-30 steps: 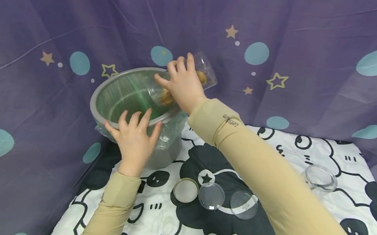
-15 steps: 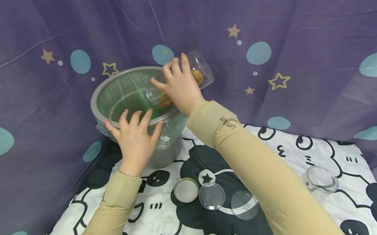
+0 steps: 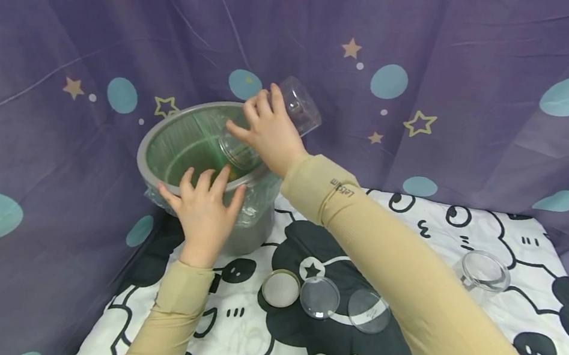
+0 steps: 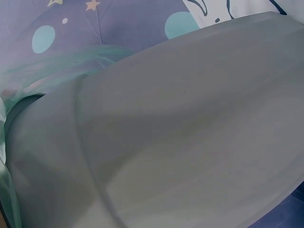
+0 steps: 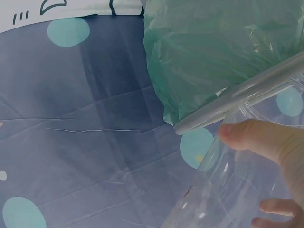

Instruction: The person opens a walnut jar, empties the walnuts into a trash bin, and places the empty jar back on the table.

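Closest to the person, three round lids (image 3: 319, 297) lie in a row on the black and white cloth (image 3: 420, 221). An empty glass jar (image 3: 484, 270) stands well apart from them, off to the right.

Farther back is a grey bin (image 3: 196, 147) with a green bag (image 3: 179, 147) inside it. The left hand (image 3: 203, 208) presses on the near side of the bin with its fingers spread flat and straight. It holds the bin tipped toward the person.

The right hand (image 3: 269, 133) has its fingers and thumb curled round a clear jar (image 3: 272, 124). The jar is tipped over the bin, with its mouth down inside the rim and its bottom up in the air. It looks empty now.

This looks like the end of the pouring step. The next move probably calls for lifting the jar out of the bin and turning it upright, while the left hand lets the bin stand straight.

A moment earlier there were brown bits inside the jar. Now none can be seen in it. Both hands have stayed in almost the same spots.

Behind it all hangs a purple curtain (image 3: 441, 72) with stars and blue dots.
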A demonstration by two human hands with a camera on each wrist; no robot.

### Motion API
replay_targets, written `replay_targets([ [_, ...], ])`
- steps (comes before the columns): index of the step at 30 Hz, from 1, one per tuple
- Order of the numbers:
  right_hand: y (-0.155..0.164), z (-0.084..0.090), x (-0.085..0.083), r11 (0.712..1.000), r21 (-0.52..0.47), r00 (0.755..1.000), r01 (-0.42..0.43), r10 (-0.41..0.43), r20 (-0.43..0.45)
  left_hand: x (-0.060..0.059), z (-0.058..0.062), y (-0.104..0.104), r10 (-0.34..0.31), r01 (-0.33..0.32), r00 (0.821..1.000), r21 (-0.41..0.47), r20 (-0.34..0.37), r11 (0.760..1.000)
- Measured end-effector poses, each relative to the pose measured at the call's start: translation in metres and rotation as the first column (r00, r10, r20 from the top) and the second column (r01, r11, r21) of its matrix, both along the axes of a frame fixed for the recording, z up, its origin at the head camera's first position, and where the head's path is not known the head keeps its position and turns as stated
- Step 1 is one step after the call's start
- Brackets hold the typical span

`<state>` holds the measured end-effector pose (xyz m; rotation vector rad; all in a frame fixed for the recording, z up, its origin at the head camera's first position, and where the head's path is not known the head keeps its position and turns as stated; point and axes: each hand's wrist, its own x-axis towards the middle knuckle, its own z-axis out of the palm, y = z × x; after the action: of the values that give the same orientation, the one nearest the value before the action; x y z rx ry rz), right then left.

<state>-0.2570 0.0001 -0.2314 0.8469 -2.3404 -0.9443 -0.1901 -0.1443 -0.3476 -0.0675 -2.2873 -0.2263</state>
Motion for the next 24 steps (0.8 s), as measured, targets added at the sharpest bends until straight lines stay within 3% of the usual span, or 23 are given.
replay_targets([
  [11, 0.001, -0.004, 0.000, 1.000, -0.017, 0.999, -0.023, 0.022, -0.038, 0.000, -0.002, -0.001, 0.001, -0.001, 1.000, -0.006, -0.004, 1.000],
  [24, -0.009, -0.007, 0.005, 0.987, 0.153, 0.991, -0.044, 0.062, -0.115, 0.002, -0.003, -0.002, -0.017, 0.017, 1.000, -0.009, -0.022, 1.000],
])
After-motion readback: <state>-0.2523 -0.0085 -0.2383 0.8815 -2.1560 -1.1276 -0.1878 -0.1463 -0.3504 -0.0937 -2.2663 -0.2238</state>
